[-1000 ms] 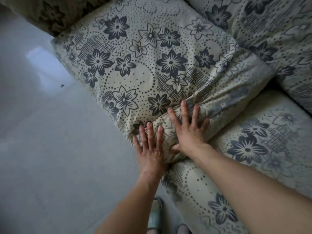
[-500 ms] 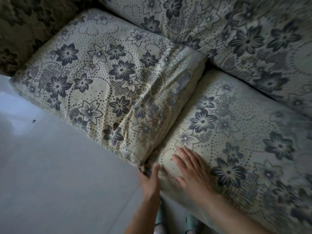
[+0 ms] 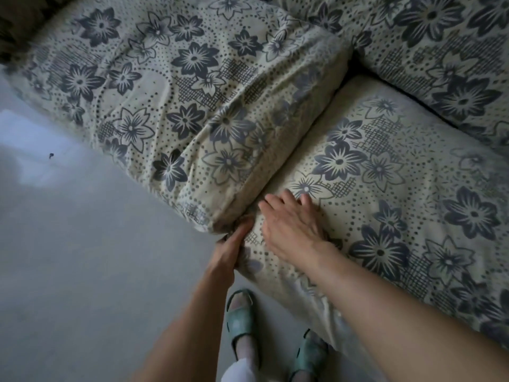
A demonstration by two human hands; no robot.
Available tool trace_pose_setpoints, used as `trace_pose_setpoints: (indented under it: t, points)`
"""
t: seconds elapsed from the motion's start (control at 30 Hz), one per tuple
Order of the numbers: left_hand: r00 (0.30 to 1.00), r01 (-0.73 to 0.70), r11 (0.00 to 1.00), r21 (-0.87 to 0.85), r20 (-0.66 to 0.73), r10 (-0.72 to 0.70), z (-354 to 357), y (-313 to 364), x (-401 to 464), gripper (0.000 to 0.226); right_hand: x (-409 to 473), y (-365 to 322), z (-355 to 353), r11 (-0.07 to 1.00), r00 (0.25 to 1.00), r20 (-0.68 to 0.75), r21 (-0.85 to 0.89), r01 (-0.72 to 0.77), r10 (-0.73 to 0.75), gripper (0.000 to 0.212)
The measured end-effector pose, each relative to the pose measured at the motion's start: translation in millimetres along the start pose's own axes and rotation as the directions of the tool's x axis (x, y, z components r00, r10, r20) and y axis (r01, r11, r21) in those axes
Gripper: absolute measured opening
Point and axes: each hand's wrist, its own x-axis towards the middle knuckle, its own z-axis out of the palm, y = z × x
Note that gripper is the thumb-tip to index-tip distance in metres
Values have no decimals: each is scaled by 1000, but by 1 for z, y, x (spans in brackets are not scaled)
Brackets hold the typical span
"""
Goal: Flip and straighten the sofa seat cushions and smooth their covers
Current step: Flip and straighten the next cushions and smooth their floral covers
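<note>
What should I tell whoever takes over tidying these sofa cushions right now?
Left hand: fingers tucked at the front corner where the two seat cushions meet; grip unclear.
Right hand: open, flat on the right cushion.
Left cushion sits higher, its cover creased.
Done: both cushions on the seat, side by side.
Left: smooth the left cover, level the pair.

Left: cream floral fabric seat cushion (image 3: 192, 100), raised above its neighbour.
Right: second floral seat cushion (image 3: 399, 194), laid flat, touching.
Behind: floral back cushion (image 3: 440, 45).

Your grey floor (image 3: 82, 271) fills the seven o'clock side. A dark speck (image 3: 51, 155) lies at nine o'clock. Your green slippers (image 3: 240, 318) stand at six.
</note>
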Motion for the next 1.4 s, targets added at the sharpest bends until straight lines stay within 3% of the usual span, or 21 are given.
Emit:
trace_pose_setpoints:
  t: [0.17, 0.3, 0.43, 0.57, 0.73, 0.87, 1.07, 1.2, 1.33, 1.4]
  points:
    - [997, -83, 995, 58, 5, 83, 3, 6, -45, 78, 3, 1, -26, 999, 998, -70, -52, -6, 2, 34]
    - [989, -151, 987, 54, 15, 150, 12, 23, -92, 32, -4, 6, -60, 998, 995, -91, -54, -35, 30, 37]
    - [958, -285, 958, 44, -11, 286, 26, 39, -145, 7, -13, 11, -101, 997, 989, -125, -5, -76, 75, 35]
    - [930, -368, 930, -7, -25, 368, 34, 48, -198, 7, -32, 10, -140, 995, 972, -214, 35, -90, 96, 31]
    - [906, -422, 906, -13, 5, 422, 28, 48, -244, 41, -51, -1, -174, 985, 958, -242, 103, -135, 157, 26]
    - [883, -469, 882, 37, 17, 469, 10, 42, -257, 55, -59, -18, -184, 983, 946, -282, 140, -123, 159, 18]
    - [906, -422, 906, 44, -7, 422, -6, 53, -193, 30, -34, -30, -137, 993, 981, -170, 93, -78, 93, 35]
    - [918, -397, 916, 62, 32, 396, -21, 45, -158, 38, -22, -34, -111, 996, 988, -150, 77, -36, 47, 34]
    - [941, -336, 919, 208, 38, 335, -33, 47, -141, 66, -23, -31, -82, 983, 990, -137, 182, 41, -16, 32]
    - [947, -322, 907, 273, 95, 308, -36, 54, -134, 54, -28, -26, -71, 964, 990, -127, 250, 90, -59, 37]
